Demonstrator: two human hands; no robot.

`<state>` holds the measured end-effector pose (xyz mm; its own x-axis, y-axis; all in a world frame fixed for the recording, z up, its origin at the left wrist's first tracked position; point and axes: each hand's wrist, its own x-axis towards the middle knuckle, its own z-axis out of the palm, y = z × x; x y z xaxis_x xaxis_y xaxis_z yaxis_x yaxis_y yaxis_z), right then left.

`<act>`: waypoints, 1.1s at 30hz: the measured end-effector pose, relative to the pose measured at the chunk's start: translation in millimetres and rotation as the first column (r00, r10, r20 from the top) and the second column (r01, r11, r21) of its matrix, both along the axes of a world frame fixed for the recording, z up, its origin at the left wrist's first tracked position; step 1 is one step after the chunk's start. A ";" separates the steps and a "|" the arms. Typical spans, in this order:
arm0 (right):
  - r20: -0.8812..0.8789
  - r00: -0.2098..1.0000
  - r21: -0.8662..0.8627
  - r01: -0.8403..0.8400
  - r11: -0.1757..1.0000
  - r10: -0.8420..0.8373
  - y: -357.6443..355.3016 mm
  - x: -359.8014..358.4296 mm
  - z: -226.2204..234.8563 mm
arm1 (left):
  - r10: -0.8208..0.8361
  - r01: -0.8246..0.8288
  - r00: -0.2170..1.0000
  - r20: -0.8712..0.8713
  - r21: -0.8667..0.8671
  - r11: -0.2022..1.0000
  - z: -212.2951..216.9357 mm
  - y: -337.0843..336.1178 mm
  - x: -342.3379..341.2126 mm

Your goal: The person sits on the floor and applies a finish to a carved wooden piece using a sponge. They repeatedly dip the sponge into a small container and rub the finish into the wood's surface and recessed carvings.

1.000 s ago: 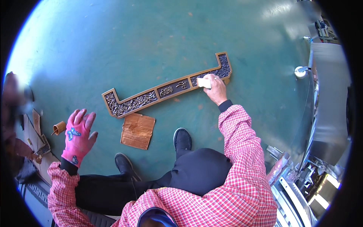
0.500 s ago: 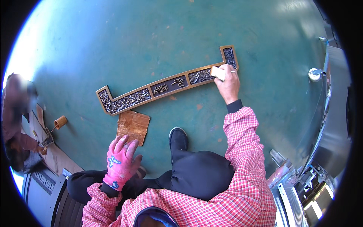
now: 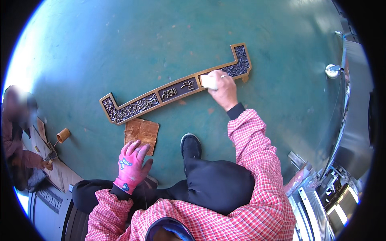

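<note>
A long bronze-coloured ornamental plaque (image 3: 161, 93) with turned-up ends lies aslant on the green floor. Dark panels on it carry raised scrollwork and, in the middle, raised characters. My bare right hand (image 3: 224, 88), with a ring on one finger, grips a small cream block that looks like a sponge (image 3: 209, 82) against the plaque, right of the middle panel. My left hand (image 3: 132, 162), in a pink glove with butterfly prints, is held with fingers stretched out and nothing in it. Its fingertips overlap the lower left edge of a brown cardboard piece (image 3: 141, 130); contact cannot be made out.
At the left, another person (image 3: 20, 136) works at a dark piece on a board. Near them is a brown cup (image 3: 63, 135) with a stick. A caster wheel (image 3: 332, 71) and metal-edged equipment stand at the right. Metal parts (image 3: 307, 197) lie at the lower right.
My right hand has moved left along the plaque with the cream sponge, uncovering scrollwork near the right end. The plaque's right end sits slightly higher and farther left in view. My left hand barely differs.
</note>
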<state>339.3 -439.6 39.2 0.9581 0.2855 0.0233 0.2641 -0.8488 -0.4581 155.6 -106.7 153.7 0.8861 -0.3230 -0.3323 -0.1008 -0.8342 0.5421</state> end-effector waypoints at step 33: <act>0.026 0.996 -0.092 -0.078 0.993 0.081 -1.1 5.1 6.7 | 0.062 -0.061 0.997 0.043 -0.031 0.998 -4.2 -1.4 -1.5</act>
<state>344.4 -440.7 45.8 0.9314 0.3633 0.0219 0.3450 -0.8623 -0.3705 154.1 -108.1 149.5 0.9181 -0.2767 -0.2838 -0.0742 -0.8233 0.5627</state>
